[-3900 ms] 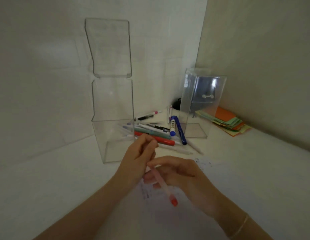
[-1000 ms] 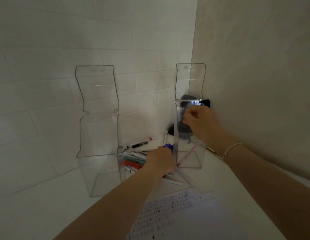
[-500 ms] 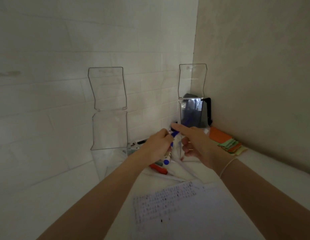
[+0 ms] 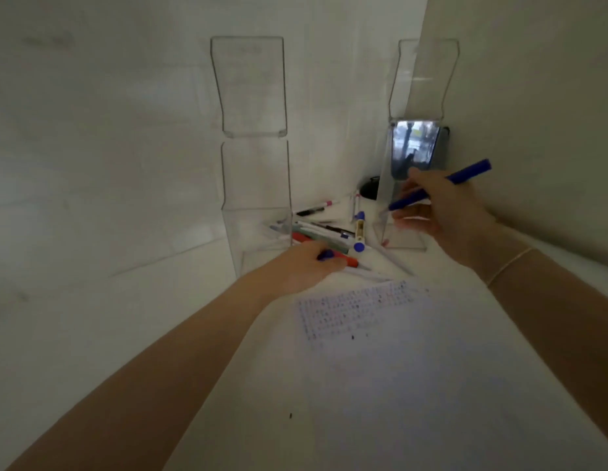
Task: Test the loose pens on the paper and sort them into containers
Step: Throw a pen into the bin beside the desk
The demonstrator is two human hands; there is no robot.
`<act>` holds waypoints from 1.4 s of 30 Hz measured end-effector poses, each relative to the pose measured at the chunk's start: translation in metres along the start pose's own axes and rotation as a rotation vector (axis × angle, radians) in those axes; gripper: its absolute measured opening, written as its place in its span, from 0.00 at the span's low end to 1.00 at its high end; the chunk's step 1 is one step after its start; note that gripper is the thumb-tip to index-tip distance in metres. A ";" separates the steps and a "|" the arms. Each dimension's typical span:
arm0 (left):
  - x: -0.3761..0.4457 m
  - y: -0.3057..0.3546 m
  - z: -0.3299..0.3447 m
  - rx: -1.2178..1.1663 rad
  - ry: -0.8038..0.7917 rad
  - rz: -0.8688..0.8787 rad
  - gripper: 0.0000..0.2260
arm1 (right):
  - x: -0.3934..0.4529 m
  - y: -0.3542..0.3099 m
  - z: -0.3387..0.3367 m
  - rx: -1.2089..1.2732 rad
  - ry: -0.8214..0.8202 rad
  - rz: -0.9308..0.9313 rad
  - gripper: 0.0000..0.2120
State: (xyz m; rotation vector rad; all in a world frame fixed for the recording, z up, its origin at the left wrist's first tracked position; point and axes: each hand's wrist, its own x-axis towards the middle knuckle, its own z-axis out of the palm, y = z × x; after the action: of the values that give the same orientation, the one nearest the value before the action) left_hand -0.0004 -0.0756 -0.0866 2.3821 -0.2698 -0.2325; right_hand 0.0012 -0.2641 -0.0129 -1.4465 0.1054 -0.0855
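My right hand (image 4: 445,212) grips a blue pen (image 4: 466,173), held slanted in the air in front of the right clear container (image 4: 423,79), whose lid stands open. My left hand (image 4: 302,266) rests low by the pen pile and pinches a small blue piece (image 4: 325,255) that looks like the pen's cap. The loose pens (image 4: 330,229) lie in a heap between the two containers, among them a red one (image 4: 299,237) and a white marker with blue ends (image 4: 359,232). The left clear container (image 4: 256,185) stands open. The test paper (image 4: 398,368), with small scribbles along its far edge, lies in front of me.
A white wall runs behind the containers and a beige wall closes the right side, forming a corner. A dark round object (image 4: 369,190) sits in that corner. A dark reflective device (image 4: 415,147) stands behind the right container.
Both hands were together on the blue pen half a second ago. Now they have parted: the right hand has lifted the pen up and right, the left has dropped to the pile with the blue piece.
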 end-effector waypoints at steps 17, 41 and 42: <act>-0.001 -0.020 0.003 0.299 -0.380 0.007 0.14 | -0.067 0.121 0.042 -0.450 0.029 -0.030 0.09; -0.004 -0.014 0.014 0.486 -0.263 0.012 0.13 | -0.072 0.125 0.043 -0.487 -0.055 -0.073 0.08; -0.004 -0.015 0.018 0.555 -0.186 0.058 0.13 | -0.072 0.124 0.042 -0.462 -0.062 -0.079 0.08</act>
State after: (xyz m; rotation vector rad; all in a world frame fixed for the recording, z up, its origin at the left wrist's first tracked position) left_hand -0.0065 -0.0755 -0.1096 2.8968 -0.5485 -0.3939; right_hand -0.0656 -0.1983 -0.1298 -1.9134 0.0165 -0.0843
